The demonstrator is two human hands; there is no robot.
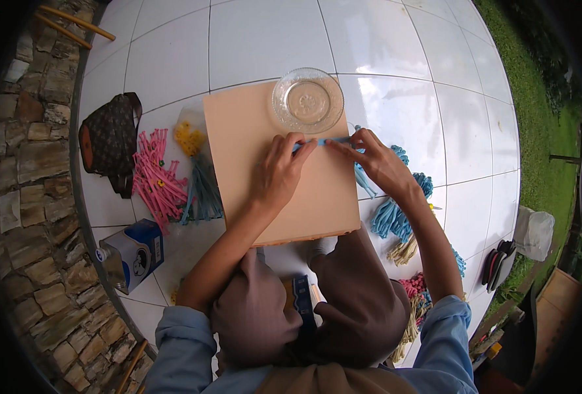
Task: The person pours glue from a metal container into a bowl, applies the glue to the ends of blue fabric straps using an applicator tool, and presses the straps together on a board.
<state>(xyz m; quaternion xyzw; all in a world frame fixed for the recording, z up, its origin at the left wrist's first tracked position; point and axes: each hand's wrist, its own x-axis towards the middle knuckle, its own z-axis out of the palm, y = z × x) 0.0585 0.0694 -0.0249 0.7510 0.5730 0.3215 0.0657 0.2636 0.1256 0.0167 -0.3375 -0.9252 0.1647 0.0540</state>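
Note:
Between my two hands stretches a short blue strip (322,141), like a flat cord or ribbon, held level over a tan board (265,197). My left hand (282,164) pinches its left end, fingers closed. My right hand (377,161) grips the other end near the board's right edge, and thin blue strands (364,180) hang down beside it. Just beyond the strip stands a clear patterned glass dish (308,100) at the board's far right corner; whatever lies in it, if anything, is too faint to make out.
Left of the board lie pink strips (158,177), grey-blue strips (203,190), a yellow bundle (189,138), a brown bag (110,141) and a blue-white tin (133,255). Blue cord bundles (391,218) and red ones (414,286) lie to the right. A stone wall (38,217) borders the white tiles.

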